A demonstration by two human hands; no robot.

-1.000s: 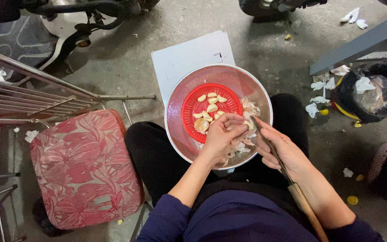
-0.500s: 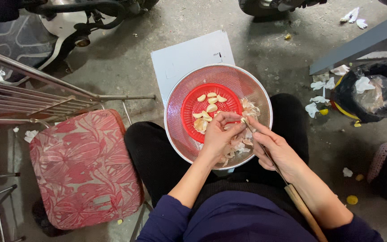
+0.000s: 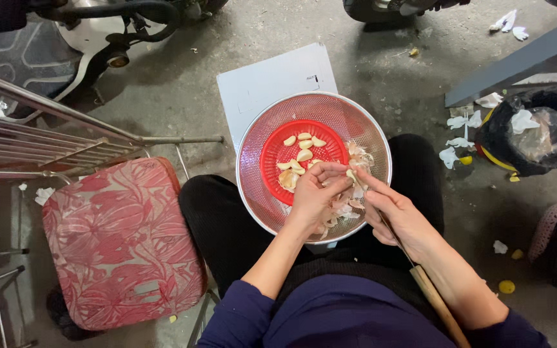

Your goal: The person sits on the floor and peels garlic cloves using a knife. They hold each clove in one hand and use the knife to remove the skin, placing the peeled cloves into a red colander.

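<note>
Left hand (image 3: pixel 314 196) is pinching a garlic clove (image 3: pixel 351 174) over the metal colander (image 3: pixel 272 209) on the lap. Right hand (image 3: pixel 398 216) is gripping a wooden-handled knife (image 3: pixel 436 303), fingertips touching the clove. Peeled cloves are lying in the red basket (image 3: pixel 272 151).

We note a silvery metal colander (image 3: pixel 369 138) with a fine mesh pattern; inside it sits a red plastic basket (image 3: pixel 272 158) holding pale cream garlic cloves (image 3: pixel 304 154). Left of the colander, a chair cushion (image 3: pixel 120 241) shows a red-and-pink leaf print. Sleeves (image 3: pixel 240 316) are dark blue, floor (image 3: pixel 381 77) grey.
</note>
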